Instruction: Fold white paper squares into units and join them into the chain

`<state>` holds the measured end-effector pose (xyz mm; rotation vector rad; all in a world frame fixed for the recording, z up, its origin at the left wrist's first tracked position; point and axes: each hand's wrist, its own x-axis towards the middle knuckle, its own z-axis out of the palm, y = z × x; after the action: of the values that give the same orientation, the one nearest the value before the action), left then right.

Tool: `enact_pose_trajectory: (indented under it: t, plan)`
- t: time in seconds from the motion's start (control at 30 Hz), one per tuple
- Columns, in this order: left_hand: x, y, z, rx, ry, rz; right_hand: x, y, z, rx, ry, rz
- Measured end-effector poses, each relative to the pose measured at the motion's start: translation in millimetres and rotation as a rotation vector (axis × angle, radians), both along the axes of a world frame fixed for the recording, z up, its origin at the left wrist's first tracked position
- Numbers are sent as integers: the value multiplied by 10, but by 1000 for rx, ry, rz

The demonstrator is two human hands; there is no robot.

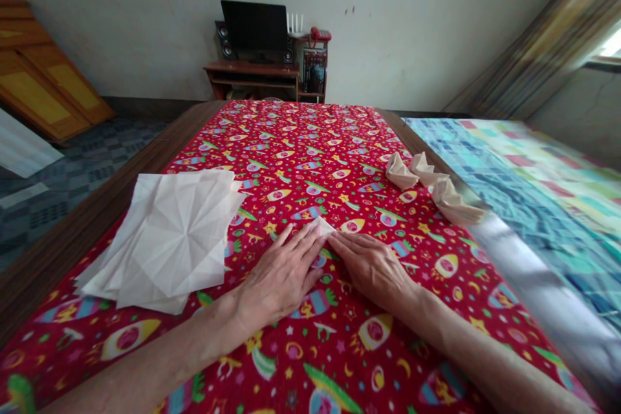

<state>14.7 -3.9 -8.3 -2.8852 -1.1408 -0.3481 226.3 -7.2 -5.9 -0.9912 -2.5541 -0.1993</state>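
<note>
A small piece of folded white paper (321,226) lies on the red patterned cloth, mostly covered by my fingers. My left hand (286,265) rests flat over its left side, fingers stretched out and fingertips on the paper. At the paper's right edge, the fingertips of my right hand (371,265) touch it, with the fingers extended side by side and the thumb hidden. To the left of my hands is a loose stack of creased white paper sheets (182,233), the top one marked with fold lines radiating from its middle.
Several folded paper pieces (451,200) sit near the right edge of the cloth (310,162). Past the wooden table edge (160,149), a desk (252,71) holds a monitor (255,26) and a red telephone (320,34). A bed with a checked cover (524,168) is at right.
</note>
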Motion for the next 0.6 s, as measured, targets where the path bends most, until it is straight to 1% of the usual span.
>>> enact_pose_trajectory:
  t: [0.1,0.2,0.4,0.5,0.6]
  plan:
    - [-33,-9,22,7,20,37,2,3,31,8,-27,-14]
    - [-64,-3,40,26,47,47,2,-3,39,37,-48,-2]
    - [-94,19,56,125,76,97,0,-8,43,12,-68,-21]
    - [-98,16,109,155,101,110,-2,-7,25,-15,-52,-37]
    - [-108,39,170,167,63,123,-6,4,-4,1,-21,-29]
